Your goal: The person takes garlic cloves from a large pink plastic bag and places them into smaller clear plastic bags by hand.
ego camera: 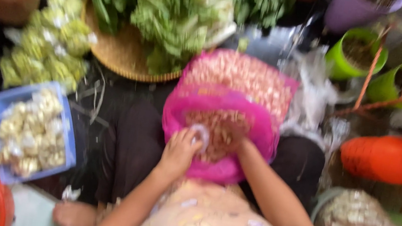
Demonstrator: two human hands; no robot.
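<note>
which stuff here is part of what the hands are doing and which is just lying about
In hand:
left hand
right hand
pink mesh bag of small pale pieces

Lying about:
blue plastic tray
round woven tray of greens
orange bottle
green pots

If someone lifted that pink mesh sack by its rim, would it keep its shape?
Probably not. The pink mesh sack looks soft and its rim is folded over, so it would likely sag. It bulges with small pale pieces, so it may be fairly heavy. Pieces could spill where the left hand holds it open.

Whole frame motion-blurred
Right hand [243, 145] sunk in pink bag [223, 106], fingers hidden; red bowl [3, 195] cut off at bottom-left edge.
</note>
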